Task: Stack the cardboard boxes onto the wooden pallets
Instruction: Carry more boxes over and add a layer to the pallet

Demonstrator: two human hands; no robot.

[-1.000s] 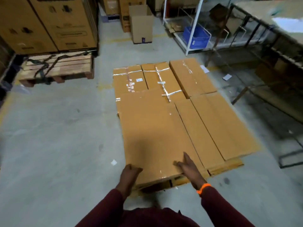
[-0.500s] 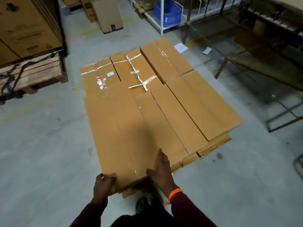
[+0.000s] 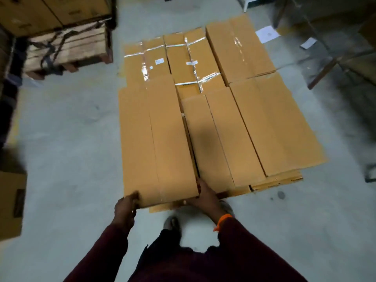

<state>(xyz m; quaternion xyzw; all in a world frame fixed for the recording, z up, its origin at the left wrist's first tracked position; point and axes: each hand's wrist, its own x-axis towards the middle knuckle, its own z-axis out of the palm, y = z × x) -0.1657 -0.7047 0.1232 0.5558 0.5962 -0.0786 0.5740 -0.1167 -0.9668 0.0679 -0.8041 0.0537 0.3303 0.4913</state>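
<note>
A long flat cardboard box (image 3: 158,143) lies at the left front of a layer of similar boxes (image 3: 254,127) on the floor. My left hand (image 3: 125,208) grips its near left corner, fingers curled over the edge. My right hand (image 3: 205,196) holds its near right corner, fingers tucked into the gap beside the neighbouring box. The near end of this box sits slightly higher than the boxes beside it. Taped boxes (image 3: 183,62) fill the far row. What lies under the layer is mostly hidden.
A stack of wooden pallets (image 3: 67,47) stands at the far left under large cartons (image 3: 50,11). Another carton (image 3: 11,202) sits at the left edge. Metal frame legs (image 3: 323,72) and loose papers (image 3: 266,33) are at the right. My feet (image 3: 173,222) stand just before the boxes.
The view has come closer and tilted down. My left hand now curls over the box's near left corner; my right hand has slid from the top face to its near right corner.
</note>
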